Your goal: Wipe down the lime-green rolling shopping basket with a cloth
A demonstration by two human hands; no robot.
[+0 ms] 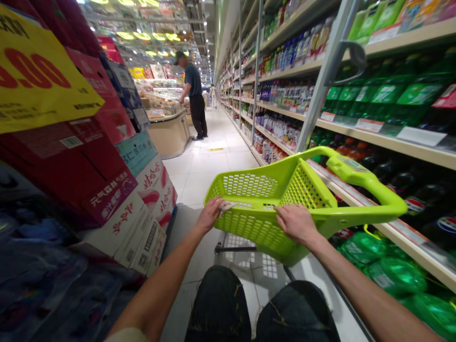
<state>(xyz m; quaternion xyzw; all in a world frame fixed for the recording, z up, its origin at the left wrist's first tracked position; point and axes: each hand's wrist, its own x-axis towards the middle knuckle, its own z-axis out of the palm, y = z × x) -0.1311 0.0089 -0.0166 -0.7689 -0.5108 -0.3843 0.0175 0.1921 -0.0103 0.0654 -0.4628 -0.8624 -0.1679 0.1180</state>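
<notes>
A lime-green shopping cart with perforated plastic walls stands sideways just beyond my knees, its handle towards the right. My left hand is at the near left corner of its rim, fingers closed on a crumpled whitish cloth that lies against the rim. Further right, my right hand grips the near rim, its fingers curled over the edge. The inside of the basket shows nothing but its perforated walls, though the near wall hides part of its floor.
Stacked drink cartons crowd the left under a yellow price sign. Shelves of bottles line the right, close to the cart handle. Along the tiled aisle, a person stands by a rounded display counter.
</notes>
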